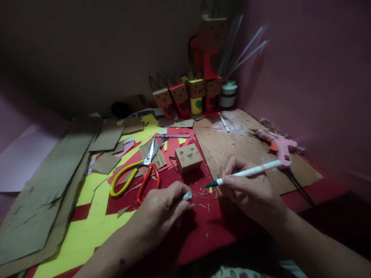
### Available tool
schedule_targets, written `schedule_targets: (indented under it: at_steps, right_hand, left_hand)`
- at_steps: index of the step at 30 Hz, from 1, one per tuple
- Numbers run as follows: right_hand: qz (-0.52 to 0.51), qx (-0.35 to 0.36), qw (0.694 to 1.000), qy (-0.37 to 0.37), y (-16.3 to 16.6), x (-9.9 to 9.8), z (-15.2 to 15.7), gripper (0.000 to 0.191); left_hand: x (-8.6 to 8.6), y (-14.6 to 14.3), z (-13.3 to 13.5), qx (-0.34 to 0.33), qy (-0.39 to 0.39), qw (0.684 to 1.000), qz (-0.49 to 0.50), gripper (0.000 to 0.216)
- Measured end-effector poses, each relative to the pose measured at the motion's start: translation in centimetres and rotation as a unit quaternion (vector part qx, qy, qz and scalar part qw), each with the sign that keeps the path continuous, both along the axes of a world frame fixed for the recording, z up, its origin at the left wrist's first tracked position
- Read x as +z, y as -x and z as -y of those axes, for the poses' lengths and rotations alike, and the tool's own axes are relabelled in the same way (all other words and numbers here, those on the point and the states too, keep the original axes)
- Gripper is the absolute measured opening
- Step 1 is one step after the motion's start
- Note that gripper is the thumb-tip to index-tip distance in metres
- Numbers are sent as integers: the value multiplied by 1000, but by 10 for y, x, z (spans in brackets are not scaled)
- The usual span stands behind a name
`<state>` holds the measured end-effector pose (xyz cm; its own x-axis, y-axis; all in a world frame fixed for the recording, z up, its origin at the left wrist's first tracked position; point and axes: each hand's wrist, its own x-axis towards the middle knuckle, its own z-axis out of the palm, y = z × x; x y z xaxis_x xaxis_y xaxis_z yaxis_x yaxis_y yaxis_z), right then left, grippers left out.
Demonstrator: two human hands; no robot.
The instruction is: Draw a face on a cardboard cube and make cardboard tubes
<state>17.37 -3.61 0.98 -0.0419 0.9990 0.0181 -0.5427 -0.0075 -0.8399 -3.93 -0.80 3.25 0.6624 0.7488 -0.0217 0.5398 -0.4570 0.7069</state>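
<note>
With the tip bare, the green felt-tip pen (pixel 249 172) is best steered from low on its barrel, near the dark green point, and the right hand (pixel 255 195) does hold it there, pinched between thumb and fingers with the point aimed leftward. For any small mark, light pressure and the side of the hand rested on something firm should give the cleanest line, since bare cardboard would likely soak up ink and let it spread. The left hand (pixel 165 204) is closed around the small pale cap (pixel 188 196), its open end showing past the fingers; putting that cap down within reach would free those fingers to steady the work. It would also help to keep the tip clear of the thin paper shreds (pixel 204 206) strewn below it, as fibres could cling and smear. The little cardboard box (pixel 189 160) sits on the red-covered desk (pixel 211 235) just beyond the hands, touched by neither, to the right of the scissors (pixel 149 158). It is plain brown and squarish, its upper face drawn with two dark eyes, a small nose and mouth, and pink cheeks; in this dim light the finer strokes cannot be made out.
</note>
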Motion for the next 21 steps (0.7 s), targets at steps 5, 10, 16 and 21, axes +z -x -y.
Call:
schedule_targets:
  at_steps: [5, 10, 16, 21]
  right_hand:
    - [60, 42, 997, -10, -2, -5, 6, 15]
    - [198, 27, 980, -23, -3, -2, 9, 15]
    - [248, 26, 968, -14, 0, 5, 8, 15]
    - [219, 71, 973, 23, 3, 4, 7, 16]
  left_hand:
    - [-4, -6, 2, -4, -47, 999, 15, 13]
    - [-5, -10, 3, 1, -41, 999, 24, 10]
    - [-3, -12, 4, 2, -24, 999, 25, 13]
    - [-6, -11, 6, -17, -31, 999, 23, 15]
